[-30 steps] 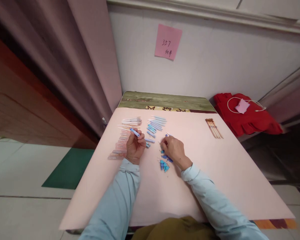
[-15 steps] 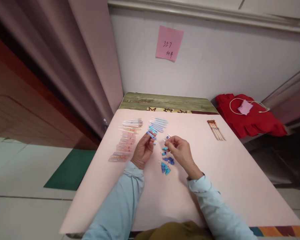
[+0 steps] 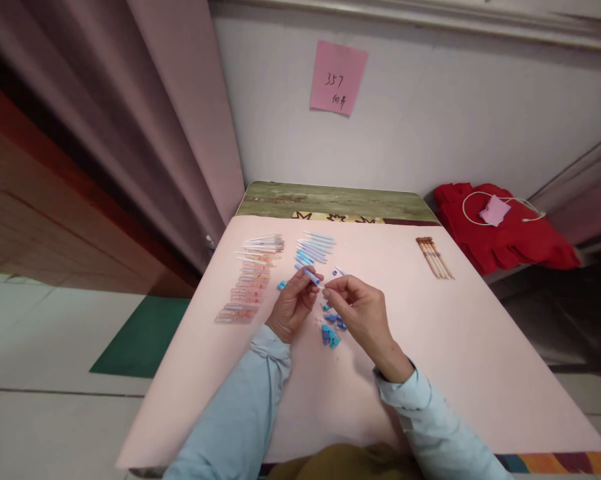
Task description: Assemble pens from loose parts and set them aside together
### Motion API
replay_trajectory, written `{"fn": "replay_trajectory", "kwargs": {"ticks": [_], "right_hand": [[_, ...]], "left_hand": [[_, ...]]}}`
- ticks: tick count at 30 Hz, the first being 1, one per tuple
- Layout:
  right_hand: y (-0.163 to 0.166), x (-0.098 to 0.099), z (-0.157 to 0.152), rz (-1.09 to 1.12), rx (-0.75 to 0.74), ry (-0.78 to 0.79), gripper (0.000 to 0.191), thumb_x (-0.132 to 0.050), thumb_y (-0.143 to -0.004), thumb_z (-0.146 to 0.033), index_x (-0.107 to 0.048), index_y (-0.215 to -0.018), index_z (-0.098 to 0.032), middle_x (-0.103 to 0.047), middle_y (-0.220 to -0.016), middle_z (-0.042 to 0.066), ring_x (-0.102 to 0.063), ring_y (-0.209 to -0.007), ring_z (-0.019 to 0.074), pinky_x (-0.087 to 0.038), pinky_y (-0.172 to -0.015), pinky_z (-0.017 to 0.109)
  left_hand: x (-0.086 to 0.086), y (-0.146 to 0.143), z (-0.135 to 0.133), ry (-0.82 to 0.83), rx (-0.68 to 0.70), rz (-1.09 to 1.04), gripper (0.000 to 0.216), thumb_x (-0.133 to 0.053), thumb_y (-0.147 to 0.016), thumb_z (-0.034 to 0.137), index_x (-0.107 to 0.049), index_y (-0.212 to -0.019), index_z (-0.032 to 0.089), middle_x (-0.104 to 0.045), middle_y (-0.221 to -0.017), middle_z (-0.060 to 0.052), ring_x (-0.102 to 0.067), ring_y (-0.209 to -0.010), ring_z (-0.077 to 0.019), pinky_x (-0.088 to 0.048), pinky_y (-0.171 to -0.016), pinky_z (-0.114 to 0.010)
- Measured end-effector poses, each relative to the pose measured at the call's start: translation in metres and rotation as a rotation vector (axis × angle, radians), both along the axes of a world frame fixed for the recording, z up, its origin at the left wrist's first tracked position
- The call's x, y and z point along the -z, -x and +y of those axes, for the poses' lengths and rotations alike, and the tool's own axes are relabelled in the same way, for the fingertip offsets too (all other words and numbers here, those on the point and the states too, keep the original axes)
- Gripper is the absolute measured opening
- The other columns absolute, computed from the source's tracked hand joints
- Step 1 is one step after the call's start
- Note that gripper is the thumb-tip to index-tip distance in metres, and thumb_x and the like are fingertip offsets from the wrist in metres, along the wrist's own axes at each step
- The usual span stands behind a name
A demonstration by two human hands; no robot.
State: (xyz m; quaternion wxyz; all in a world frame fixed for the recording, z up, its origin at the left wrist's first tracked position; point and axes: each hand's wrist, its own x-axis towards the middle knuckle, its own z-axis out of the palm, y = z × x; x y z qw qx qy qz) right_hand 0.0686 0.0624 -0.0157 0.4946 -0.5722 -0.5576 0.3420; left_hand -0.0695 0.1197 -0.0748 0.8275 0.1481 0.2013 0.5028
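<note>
Between the fingers of my left hand (image 3: 294, 301) is a blue pen barrel (image 3: 311, 276), tilted with its end toward my right hand. My right hand (image 3: 360, 308) pinches a small white piece (image 3: 321, 287) at that end of the barrel; what kind of piece it is, I cannot make out. Beyond my hands lies a row of blue pen barrels (image 3: 316, 247). Under and beside my right hand are small blue parts (image 3: 331, 335) in little piles, some partly hidden by the fingers. A small light-blue part (image 3: 281, 285) rests left of my left hand.
Clear and pinkish pen parts (image 3: 250, 283) form a long row at the left. Several brown-topped pens (image 3: 434, 257) lie together at the right on the pale-covered table (image 3: 460, 373). A red cloth (image 3: 510, 243) with a white cable is beyond the table's right edge.
My right hand has moved left to the barrel's end, bringing the white piece against it. The left hand has shifted slightly right, and a light-blue part beside it now shows.
</note>
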Motion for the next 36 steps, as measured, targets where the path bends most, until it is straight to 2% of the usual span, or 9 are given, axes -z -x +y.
{"fn": "replay_trajectory", "kwargs": {"ticks": [4,14,18,21,26,30,33,36], "right_hand": [[-0.002,0.002,-0.002,-0.005,0.031,0.0,0.016,-0.069,-0.081,-0.036,-0.07,-0.081,-0.02,-0.068,-0.062,0.0,-0.06,-0.053,0.0127,-0.046,-0.05,0.022],[-0.001,0.001,-0.001,-0.085,0.045,-0.039,0.012,-0.067,-0.083,-0.032,-0.069,-0.079,-0.021,-0.068,-0.062,-0.001,-0.059,-0.052,0.0118,-0.046,-0.052,0.022],[0.0,0.0,0.001,-0.174,0.05,-0.073,0.011,-0.069,-0.083,-0.032,-0.069,-0.078,-0.022,-0.07,-0.067,0.0,-0.062,-0.056,0.013,-0.049,-0.056,0.023],[0.0,-0.001,0.003,-0.162,0.056,-0.086,0.013,-0.072,-0.081,-0.034,-0.069,-0.078,-0.022,-0.069,-0.068,0.0,-0.062,-0.056,0.0128,-0.049,-0.056,0.023],[-0.007,-0.001,0.003,-0.024,0.114,-0.095,0.022,-0.072,-0.081,-0.041,-0.068,-0.077,-0.02,-0.066,-0.064,0.0,-0.058,-0.054,0.0125,-0.048,-0.053,0.023],[-0.018,0.005,0.002,-0.035,0.158,-0.082,0.025,-0.07,-0.082,-0.043,-0.067,-0.076,-0.018,-0.064,-0.062,-0.001,-0.058,-0.056,0.0125,-0.048,-0.055,0.023],[-0.025,0.016,0.006,-0.126,0.157,-0.086,0.023,-0.068,-0.085,-0.04,-0.067,-0.077,-0.019,-0.063,-0.063,-0.003,-0.056,-0.054,0.0108,-0.045,-0.055,0.022],[-0.027,0.028,0.018,-0.369,0.117,-0.134,0.019,-0.068,-0.087,-0.035,-0.067,-0.076,-0.019,-0.065,-0.068,-0.002,-0.056,-0.057,0.0101,-0.042,-0.058,0.022]], "left_hand": [[0.001,0.0,0.0,-0.09,0.019,0.009,0.021,-0.074,-0.081,0.017,-0.063,-0.099,0.014,-0.07,-0.088,-0.004,-0.066,-0.063,-0.0056,-0.055,-0.058,-0.01],[0.003,-0.002,-0.001,-0.148,0.057,0.08,0.02,-0.075,-0.079,0.02,-0.065,-0.095,0.015,-0.07,-0.082,-0.003,-0.064,-0.063,-0.0073,-0.052,-0.059,-0.013],[0.004,-0.003,-0.001,-0.14,0.08,0.096,0.022,-0.078,-0.075,0.02,-0.065,-0.093,0.014,-0.067,-0.073,0.0,-0.064,-0.058,-0.0087,-0.052,-0.055,-0.015],[0.004,-0.002,-0.001,-0.064,0.052,0.063,0.021,-0.077,-0.076,0.016,-0.065,-0.093,0.012,-0.067,-0.074,-0.001,-0.064,-0.057,-0.0072,-0.051,-0.053,-0.012],[0.004,0.005,0.004,0.132,-0.014,-0.094,0.005,-0.059,-0.091,0.012,-0.062,-0.095,0.011,-0.065,-0.078,-0.002,-0.059,-0.054,-0.0028,-0.047,-0.046,-0.006],[0.004,0.014,0.01,0.21,-0.139,-0.328,0.021,-0.039,-0.102,0.017,-0.059,-0.098,0.011,-0.065,-0.081,-0.003,-0.058,-0.054,-0.0001,-0.046,-0.048,-0.003],[0.004,0.02,0.013,0.201,-0.222,-0.419,0.031,-0.028,-0.105,0.022,-0.057,-0.102,0.011,-0.066,-0.082,-0.004,-0.058,-0.055,0.0002,-0.046,-0.049,-0.002],[0.003,0.023,0.015,0.157,-0.254,-0.411,0.033,-0.025,-0.105,0.021,-0.057,-0.107,0.012,-0.066,-0.082,-0.004,-0.058,-0.056,-0.0008,-0.047,-0.05,-0.004]]}}
